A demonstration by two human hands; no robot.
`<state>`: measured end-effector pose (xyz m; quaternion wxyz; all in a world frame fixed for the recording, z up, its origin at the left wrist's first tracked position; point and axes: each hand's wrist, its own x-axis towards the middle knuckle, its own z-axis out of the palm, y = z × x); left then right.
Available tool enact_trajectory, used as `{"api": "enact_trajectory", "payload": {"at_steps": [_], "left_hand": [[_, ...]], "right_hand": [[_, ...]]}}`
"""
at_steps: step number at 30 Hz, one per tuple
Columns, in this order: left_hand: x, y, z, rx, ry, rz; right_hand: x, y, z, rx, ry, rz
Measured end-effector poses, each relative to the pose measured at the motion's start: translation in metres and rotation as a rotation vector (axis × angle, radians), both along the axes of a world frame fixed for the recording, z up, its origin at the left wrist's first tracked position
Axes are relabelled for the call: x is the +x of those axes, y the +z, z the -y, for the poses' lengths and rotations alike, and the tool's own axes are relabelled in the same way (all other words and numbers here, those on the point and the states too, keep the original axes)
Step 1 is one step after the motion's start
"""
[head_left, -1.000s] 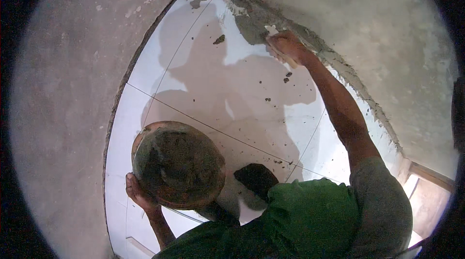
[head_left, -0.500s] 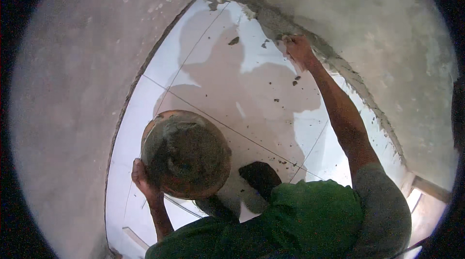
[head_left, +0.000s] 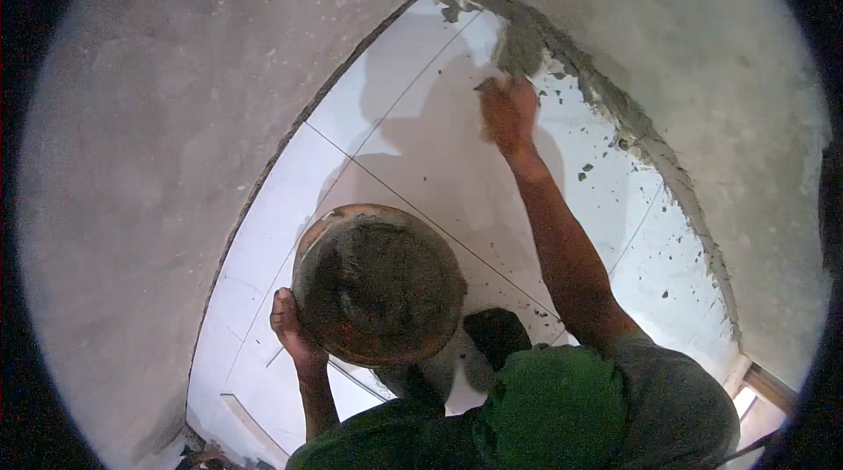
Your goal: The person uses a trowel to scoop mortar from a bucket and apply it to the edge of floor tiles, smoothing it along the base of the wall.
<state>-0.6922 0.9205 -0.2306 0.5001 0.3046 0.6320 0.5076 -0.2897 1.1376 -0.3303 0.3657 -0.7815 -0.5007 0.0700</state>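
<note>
On the left side, my left hand (head_left: 299, 334) grips the rim of a round, shallow basin (head_left: 399, 354). Wet grey mortar (head_left: 378, 277) coats its inside. Farther off, my right hand (head_left: 511, 114) is closed round a trowel (head_left: 520, 50), its handle hidden in my fist. The trowel's grey blade points toward the far corner, over the white tiles beside the right wall. A rough mortar strip (head_left: 606, 88) runs along the joint between that wall and the tiled floor (head_left: 421, 136).
Bare plastered walls rise at the left (head_left: 158, 145) and right (head_left: 729, 110), meeting at the far corner. Mortar crumbs (head_left: 587, 171) dot the tiles near the right wall. My dark shoe (head_left: 497, 336) stands right of the basin. A pale strip (head_left: 250, 424) lies at lower left.
My right hand has drawn away from the right wall's edge, leftward over the tiles, with the trowel. The basin stays in my left hand. The view has shifted slightly.
</note>
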Motion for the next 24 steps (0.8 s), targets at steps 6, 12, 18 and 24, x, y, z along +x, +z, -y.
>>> {"api": "enact_trajectory", "payload": {"at_steps": [6, 12, 18, 24], "left_hand": [[-0.015, -0.009, 0.004, 0.016, 0.019, 0.068], [-0.008, -0.012, 0.005, 0.039, 0.023, 0.072], [-0.002, -0.004, -0.002, 0.047, -0.032, -0.008], [-0.005, -0.008, 0.002, -0.014, 0.003, -0.147]], "right_hand": [[-0.061, 0.007, -0.136, -0.242, 0.07, 0.018], [-0.029, -0.03, -0.071, 0.022, -0.008, -0.031], [-0.014, -0.053, -0.056, -0.152, 0.027, -0.531], [-0.005, -0.033, -0.051, 0.178, 0.263, -0.595]]}}
